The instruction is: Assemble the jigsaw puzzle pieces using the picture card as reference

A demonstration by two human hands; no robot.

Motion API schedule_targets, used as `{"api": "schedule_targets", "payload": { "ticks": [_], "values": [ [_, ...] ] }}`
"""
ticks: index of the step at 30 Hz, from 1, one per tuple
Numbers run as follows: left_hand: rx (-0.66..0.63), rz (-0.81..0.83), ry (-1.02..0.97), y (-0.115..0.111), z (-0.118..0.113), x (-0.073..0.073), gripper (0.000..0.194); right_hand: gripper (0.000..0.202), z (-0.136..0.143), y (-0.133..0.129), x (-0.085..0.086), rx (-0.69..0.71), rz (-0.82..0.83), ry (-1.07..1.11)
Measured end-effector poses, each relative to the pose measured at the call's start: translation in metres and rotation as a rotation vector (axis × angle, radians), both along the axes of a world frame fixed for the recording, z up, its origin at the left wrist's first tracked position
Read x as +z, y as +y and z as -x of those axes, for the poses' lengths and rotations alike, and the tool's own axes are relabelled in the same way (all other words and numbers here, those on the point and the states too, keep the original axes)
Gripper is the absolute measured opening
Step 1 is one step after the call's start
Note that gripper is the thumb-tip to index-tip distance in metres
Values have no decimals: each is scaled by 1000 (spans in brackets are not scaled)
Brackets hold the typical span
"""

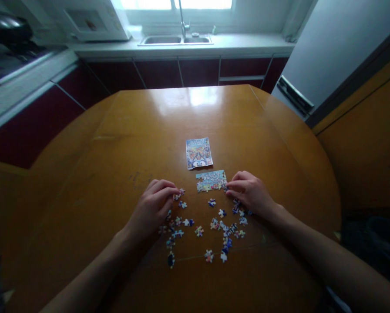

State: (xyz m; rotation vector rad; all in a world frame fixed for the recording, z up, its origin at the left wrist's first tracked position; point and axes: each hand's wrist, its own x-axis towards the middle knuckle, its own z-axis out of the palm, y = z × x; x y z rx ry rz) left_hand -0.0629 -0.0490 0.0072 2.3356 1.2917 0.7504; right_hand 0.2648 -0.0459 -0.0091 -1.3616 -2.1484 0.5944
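Observation:
A partly joined puzzle section (211,180) lies flat on the wooden table, its lower edge ragged. My right hand (249,191) is at its lower right corner, thumb and fingers pinched on a small piece there. To the left, my left hand (156,202) rests with its fingertips closed at a puzzle piece (181,191). Beyond the joined section is a printed picture sheet (199,153). Loose pieces are scattered between and below the hands, among them one piece (212,202) just under the section and another (199,231) lower down.
The large rounded table (149,130) fills the middle of the view. Behind it are a counter with a sink (164,40) and a tap (184,28). A fridge (338,52) stands at the right, a stove (15,65) at the left.

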Motion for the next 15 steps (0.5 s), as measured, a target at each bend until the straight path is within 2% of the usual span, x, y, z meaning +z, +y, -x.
{"api": "schedule_targets", "payload": {
  "ticks": [5,11,15],
  "values": [
    [2,-22,-8,0,0,0,18,9,-2,1,-1,29,-43,-111],
    [1,-29,-15,0,-1,-1,17,10,-3,-2,3,18,-50,-86],
    [5,-23,-10,0,0,-1,18,11,-3,-6,6,61,-49,-106]
  ]
}}
